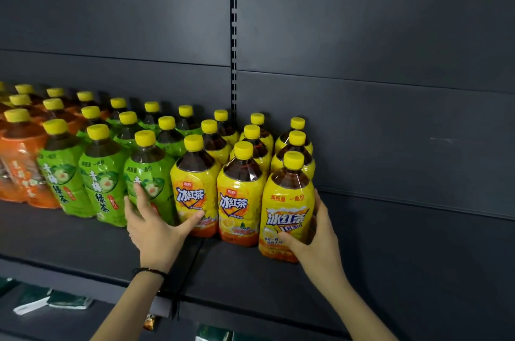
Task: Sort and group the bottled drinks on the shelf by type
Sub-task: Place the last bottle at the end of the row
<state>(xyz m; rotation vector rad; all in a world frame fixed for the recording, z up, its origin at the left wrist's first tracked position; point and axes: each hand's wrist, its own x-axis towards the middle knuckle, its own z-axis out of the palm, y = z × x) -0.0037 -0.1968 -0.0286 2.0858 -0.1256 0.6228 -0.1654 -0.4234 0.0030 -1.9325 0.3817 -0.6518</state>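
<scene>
Bottles with yellow caps stand in rows on a dark shelf (pixel 83 240). Orange-labelled bottles (pixel 19 170) are at the far left, green-labelled bottles (pixel 103 181) stand beside them, and yellow-labelled iced tea bottles (pixel 239 201) fill the middle. My right hand (pixel 317 240) grips the front right yellow bottle (pixel 287 201) low on its label. My left hand (pixel 153 223) is spread open, fingers resting against a green bottle (pixel 147 173) and thumb touching the front left yellow bottle (pixel 192 195).
The shelf's right half (pixel 418 257) holds no bottles. A slotted upright (pixel 233 34) runs down the dark back panel. Below the shelf edge lie dark green packets (pixel 67 300) and a small orange packet (pixel 149 322).
</scene>
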